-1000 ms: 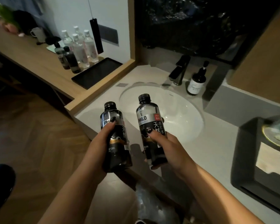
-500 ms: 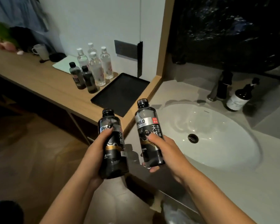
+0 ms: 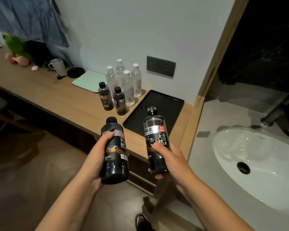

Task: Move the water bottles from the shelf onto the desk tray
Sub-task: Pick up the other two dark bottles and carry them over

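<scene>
My left hand [image 3: 97, 157] grips a dark-labelled water bottle [image 3: 115, 152] upright, in front of the desk edge. My right hand [image 3: 172, 160] grips a second dark bottle [image 3: 156, 139] marked PH8.0, held upright just before the near edge of the black tray [image 3: 167, 105]. The tray lies bare on the wooden desk [image 3: 48, 94] by the wall. Left of the tray stand two small dark bottles [image 3: 112, 100] and several clear white-capped bottles [image 3: 127, 82].
A white sink basin [image 3: 257, 164] with a dark tap [image 3: 274, 114] is set in the counter at right. Farther left on the desk are a pale green mat [image 3: 87, 80], a white mug [image 3: 58, 66], a black round object [image 3: 75, 72] and a green plant [image 3: 17, 49].
The view has swung left from the sink toward the desk. Both hands, still holding their bottles, have come closer to the black tray.
</scene>
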`<move>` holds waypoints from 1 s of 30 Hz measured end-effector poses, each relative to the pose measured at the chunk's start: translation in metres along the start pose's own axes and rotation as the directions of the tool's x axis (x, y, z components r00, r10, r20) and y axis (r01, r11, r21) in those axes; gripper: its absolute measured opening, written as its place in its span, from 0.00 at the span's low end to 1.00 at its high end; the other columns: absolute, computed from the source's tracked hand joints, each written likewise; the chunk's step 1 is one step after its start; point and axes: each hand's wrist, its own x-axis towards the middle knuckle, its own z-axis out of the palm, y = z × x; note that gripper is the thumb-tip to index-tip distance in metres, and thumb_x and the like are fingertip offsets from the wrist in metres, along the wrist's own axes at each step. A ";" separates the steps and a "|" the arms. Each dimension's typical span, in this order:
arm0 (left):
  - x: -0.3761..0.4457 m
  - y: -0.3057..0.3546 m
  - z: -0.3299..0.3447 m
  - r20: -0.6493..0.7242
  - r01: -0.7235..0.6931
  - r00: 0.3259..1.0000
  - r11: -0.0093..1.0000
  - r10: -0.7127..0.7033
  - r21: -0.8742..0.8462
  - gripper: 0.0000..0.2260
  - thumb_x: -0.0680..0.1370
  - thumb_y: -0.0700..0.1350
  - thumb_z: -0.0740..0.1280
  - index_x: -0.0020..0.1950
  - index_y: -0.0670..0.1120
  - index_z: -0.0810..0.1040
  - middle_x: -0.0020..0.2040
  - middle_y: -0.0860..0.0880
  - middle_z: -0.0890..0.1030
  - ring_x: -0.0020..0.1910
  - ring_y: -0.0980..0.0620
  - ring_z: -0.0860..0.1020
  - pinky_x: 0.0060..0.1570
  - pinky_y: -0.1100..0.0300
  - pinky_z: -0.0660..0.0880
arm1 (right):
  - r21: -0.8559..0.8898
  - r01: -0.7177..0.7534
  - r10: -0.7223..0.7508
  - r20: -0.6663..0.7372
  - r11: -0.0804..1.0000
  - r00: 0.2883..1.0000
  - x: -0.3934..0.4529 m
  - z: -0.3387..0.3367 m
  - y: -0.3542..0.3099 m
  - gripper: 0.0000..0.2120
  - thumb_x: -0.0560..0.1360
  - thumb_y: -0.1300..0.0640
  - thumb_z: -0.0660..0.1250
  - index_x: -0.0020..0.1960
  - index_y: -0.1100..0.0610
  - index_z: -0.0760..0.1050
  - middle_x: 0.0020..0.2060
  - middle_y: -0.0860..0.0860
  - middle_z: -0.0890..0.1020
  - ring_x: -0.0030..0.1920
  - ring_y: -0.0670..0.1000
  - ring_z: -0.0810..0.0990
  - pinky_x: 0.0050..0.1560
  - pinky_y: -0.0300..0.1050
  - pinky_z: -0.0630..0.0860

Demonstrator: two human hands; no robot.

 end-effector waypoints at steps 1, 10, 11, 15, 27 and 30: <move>0.012 0.015 0.000 -0.007 0.012 1.000 1.000 -0.012 -0.003 0.18 0.73 0.56 0.67 0.53 0.43 0.77 0.35 0.42 0.81 0.34 0.46 0.79 0.40 0.55 0.76 | -0.004 -0.001 0.001 -0.007 1.000 1.000 0.012 0.006 -0.004 0.16 0.72 0.43 0.67 0.58 0.43 0.71 0.49 0.55 0.82 0.46 0.57 0.84 0.34 0.44 0.79; 0.129 0.099 -0.044 -0.119 -0.086 0.987 0.984 0.105 0.153 0.20 0.70 0.57 0.71 0.49 0.41 0.80 0.41 0.38 0.84 0.39 0.40 0.82 0.49 0.44 0.79 | 0.016 0.075 -0.074 -0.055 0.997 0.996 0.143 0.067 -0.045 0.08 0.73 0.49 0.68 0.50 0.41 0.71 0.48 0.48 0.80 0.48 0.49 0.80 0.37 0.43 0.80; 0.137 0.106 -0.047 -0.135 -0.111 0.982 0.979 0.135 0.171 0.20 0.69 0.58 0.71 0.48 0.41 0.81 0.40 0.39 0.85 0.40 0.40 0.83 0.51 0.43 0.78 | 0.024 0.076 -0.075 -0.062 0.997 0.995 0.155 0.074 -0.049 0.08 0.73 0.50 0.68 0.50 0.41 0.71 0.48 0.47 0.80 0.48 0.49 0.80 0.37 0.44 0.80; 0.182 0.143 -0.056 -0.249 -0.206 0.932 0.951 0.263 0.231 0.14 0.71 0.55 0.70 0.40 0.44 0.81 0.36 0.45 0.84 0.36 0.46 0.81 0.44 0.52 0.76 | 0.002 0.059 -0.059 -0.118 0.998 0.991 0.198 0.097 -0.057 0.11 0.71 0.50 0.70 0.51 0.42 0.73 0.48 0.46 0.81 0.50 0.48 0.81 0.51 0.52 0.81; 0.288 0.201 -0.116 0.158 -0.408 0.895 0.618 0.418 0.672 0.16 0.63 0.48 0.79 0.45 0.49 0.77 0.39 0.54 0.83 0.38 0.61 0.81 0.35 0.68 0.74 | 0.078 0.018 0.010 -0.347 0.997 0.938 0.276 0.165 -0.064 0.12 0.69 0.53 0.73 0.51 0.44 0.75 0.47 0.51 0.83 0.47 0.52 0.83 0.41 0.45 0.82; 0.311 0.214 -0.130 0.277 -0.432 0.899 0.579 0.340 0.692 0.17 0.62 0.46 0.79 0.45 0.50 0.77 0.38 0.55 0.84 0.37 0.65 0.80 0.33 0.71 0.73 | 0.145 0.015 0.053 -0.449 0.989 0.892 0.287 0.188 -0.064 0.12 0.71 0.54 0.72 0.52 0.46 0.74 0.46 0.50 0.82 0.43 0.49 0.81 0.27 0.33 0.75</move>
